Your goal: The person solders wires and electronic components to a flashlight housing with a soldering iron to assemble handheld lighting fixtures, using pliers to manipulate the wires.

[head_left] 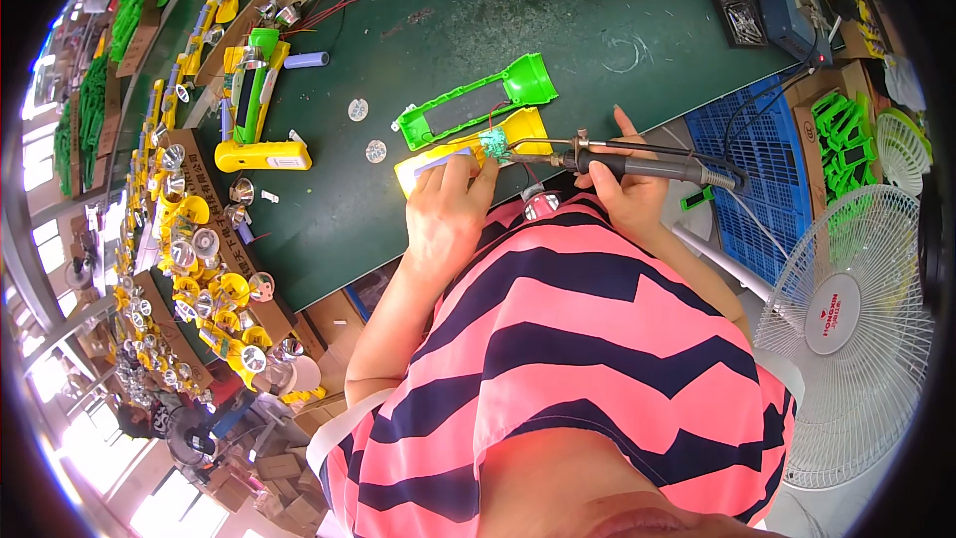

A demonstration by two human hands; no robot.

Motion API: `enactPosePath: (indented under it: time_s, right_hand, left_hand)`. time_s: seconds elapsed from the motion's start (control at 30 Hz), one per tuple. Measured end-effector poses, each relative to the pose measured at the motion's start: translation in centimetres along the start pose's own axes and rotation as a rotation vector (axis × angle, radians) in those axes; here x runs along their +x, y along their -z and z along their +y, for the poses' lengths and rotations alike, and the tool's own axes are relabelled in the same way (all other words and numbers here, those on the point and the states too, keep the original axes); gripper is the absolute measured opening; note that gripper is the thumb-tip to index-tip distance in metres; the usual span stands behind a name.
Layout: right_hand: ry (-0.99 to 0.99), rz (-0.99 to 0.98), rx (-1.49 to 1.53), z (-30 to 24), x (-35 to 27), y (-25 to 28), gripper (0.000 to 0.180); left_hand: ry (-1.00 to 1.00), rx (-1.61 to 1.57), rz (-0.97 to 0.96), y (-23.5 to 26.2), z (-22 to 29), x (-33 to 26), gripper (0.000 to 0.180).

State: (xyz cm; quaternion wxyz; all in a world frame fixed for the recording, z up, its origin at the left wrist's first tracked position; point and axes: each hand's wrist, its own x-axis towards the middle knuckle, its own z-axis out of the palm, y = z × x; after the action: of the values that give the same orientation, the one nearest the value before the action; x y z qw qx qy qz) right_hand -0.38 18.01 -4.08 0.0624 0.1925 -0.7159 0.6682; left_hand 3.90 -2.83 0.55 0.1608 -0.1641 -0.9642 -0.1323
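Observation:
My right hand [634, 189] is closed round the dark handle of a soldering iron [647, 167], which has a thin metal feed tube along it. The iron's bent tip points left at a small green circuit board [493, 143] with thin wires. This board lies over a yellow flashlight shell half [528, 128] near the table's front edge. My left hand [450, 207] presses down on the shell's left part, fingers bent and together, beside a lilac battery cell [445, 161] partly hidden under them. Just beyond lies a green shell half [478, 100]. A silver reflector [541, 205] hangs at the edge by my shirt.
On the left of the green table [588, 40] are more flashlight parts [261, 110] and round discs [375, 150]. Cartons of yellow shells and reflectors [189, 249] stand further left. A black tray of screws [735, 15], a blue crate [742, 149] and a white fan [836, 314] are on the right.

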Motion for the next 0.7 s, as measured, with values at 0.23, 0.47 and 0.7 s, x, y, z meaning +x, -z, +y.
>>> enactPosePath:
  time_s: [0.23, 0.47, 0.7]
  right_hand:
    - [-0.089, -0.045, 0.020, -1.0, 0.4, 0.5, 0.014]
    - [-0.029, 0.058, 0.036, -0.8, 1.4, 1.4, 0.018]
    - [-0.114, 0.179, 0.155, 0.2, 1.0, 2.4, 0.021]
  left_hand:
    - [-0.006, 0.008, -0.016, 0.0, 0.0, 0.1, 0.025]
    - [0.000, 0.025, -0.018, 0.0, 0.3, 0.4, 0.023]
    - [-0.019, 0.061, -0.030, 0.2, 0.6, 0.7, 0.021]
